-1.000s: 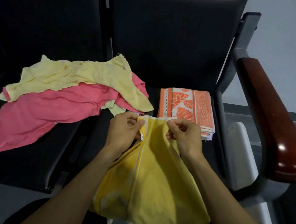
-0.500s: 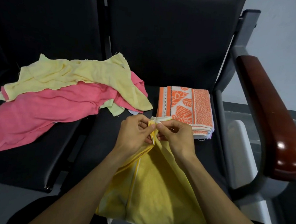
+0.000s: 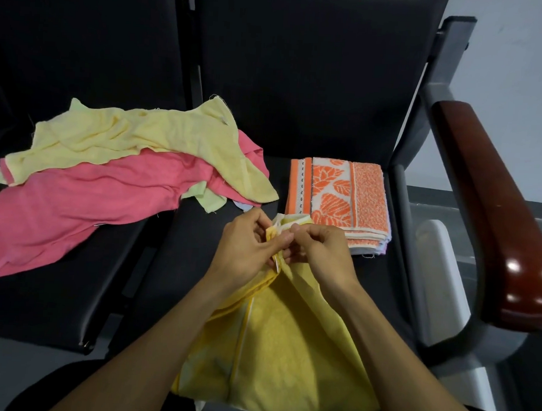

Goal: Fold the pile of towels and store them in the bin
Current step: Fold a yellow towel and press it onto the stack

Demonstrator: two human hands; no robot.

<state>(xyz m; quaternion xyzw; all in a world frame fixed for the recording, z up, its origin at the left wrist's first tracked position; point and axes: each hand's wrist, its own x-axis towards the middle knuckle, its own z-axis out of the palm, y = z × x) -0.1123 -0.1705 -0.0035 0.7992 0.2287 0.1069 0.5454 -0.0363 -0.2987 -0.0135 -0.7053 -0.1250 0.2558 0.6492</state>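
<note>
Both the left hand and right hand are pinching the yellow towel at its gathered top edge above the lap, fingers curled tight, since soft, limp cloth is best held by its corners.

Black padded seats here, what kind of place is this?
Probably a waiting area: linked black padded seats in a row, a grey metal frame with a glossy dark-red wooden armrest, and a bare pale wall behind.

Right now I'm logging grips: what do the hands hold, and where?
Both hands, left hand and right hand, pinch the yellow towel at its bunched top edge.
</note>
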